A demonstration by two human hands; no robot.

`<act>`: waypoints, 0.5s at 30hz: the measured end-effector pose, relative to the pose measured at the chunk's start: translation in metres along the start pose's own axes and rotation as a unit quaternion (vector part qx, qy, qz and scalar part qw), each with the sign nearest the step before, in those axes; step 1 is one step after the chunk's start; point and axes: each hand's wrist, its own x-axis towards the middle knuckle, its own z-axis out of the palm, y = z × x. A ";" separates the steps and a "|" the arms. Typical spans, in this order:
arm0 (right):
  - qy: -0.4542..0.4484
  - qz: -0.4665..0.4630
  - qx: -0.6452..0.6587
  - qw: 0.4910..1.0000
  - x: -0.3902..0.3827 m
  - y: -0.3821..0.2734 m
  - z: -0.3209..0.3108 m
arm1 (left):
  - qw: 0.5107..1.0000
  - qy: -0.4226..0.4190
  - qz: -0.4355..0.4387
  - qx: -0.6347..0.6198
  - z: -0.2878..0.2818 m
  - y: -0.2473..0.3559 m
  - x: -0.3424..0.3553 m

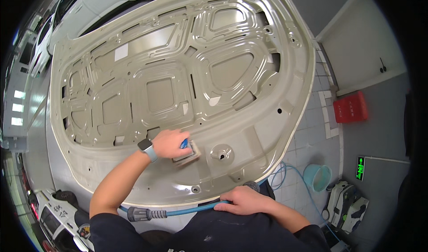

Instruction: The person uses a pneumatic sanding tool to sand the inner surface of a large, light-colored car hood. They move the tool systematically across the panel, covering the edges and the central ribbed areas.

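Observation:
A large beige car hood panel [178, 73] lies underside up in front of me, with stamped ribs and cut-outs. My left hand [171, 143], with a watch on the wrist, presses a small sanding block [189, 153] with a blue part flat against the panel near its front edge. My right hand [243, 200] rests at the panel's near rim, closed on a blue air hose [187, 212] that runs left to a grey coupling [145, 214].
A light blue bucket [318, 176] stands on the tiled floor to the right, beside a grey and white machine [347, 205]. A red box [351, 108] sits by the wall. A white car [102, 2] is parked behind the panel.

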 end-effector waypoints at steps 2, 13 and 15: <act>0.017 0.003 -0.010 1.000 -0.004 0.000 0.000 | 0.999 0.033 -0.014 0.015 0.005 0.005 -0.006; 0.031 0.016 -0.014 0.999 -0.028 0.009 -0.012 | 0.967 0.181 0.026 0.178 0.012 0.080 0.074; 0.033 0.031 -0.019 0.999 -0.036 0.015 -0.018 | 0.964 0.193 0.047 0.175 0.006 0.098 0.102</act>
